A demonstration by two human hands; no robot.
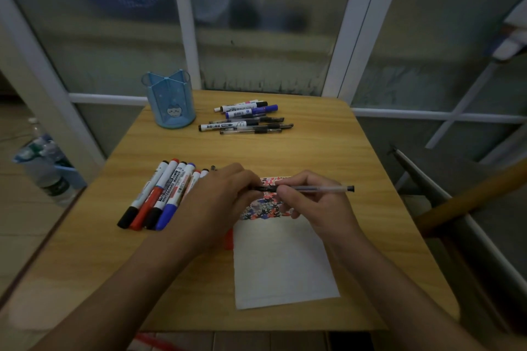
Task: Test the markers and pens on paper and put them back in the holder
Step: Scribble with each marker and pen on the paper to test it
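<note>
Both hands hold one clear pen [310, 188] above the scribbled top of the paper [282, 262]: the right hand [316, 202] grips its barrel, the left hand [225, 194] pinches its dark cap end. A hard tug could jerk the pen and smear ink, or knock the markers [159, 196] beside the left wrist off the counter [356, 151].

Study or classroom corner: small wooden desk [356, 151] against frosted-glass partition [256, 23] at 12 o'clock; blue pen holder [170, 100] at 11 o'clock; water bottles [45, 162] at 9 o'clock.
</note>
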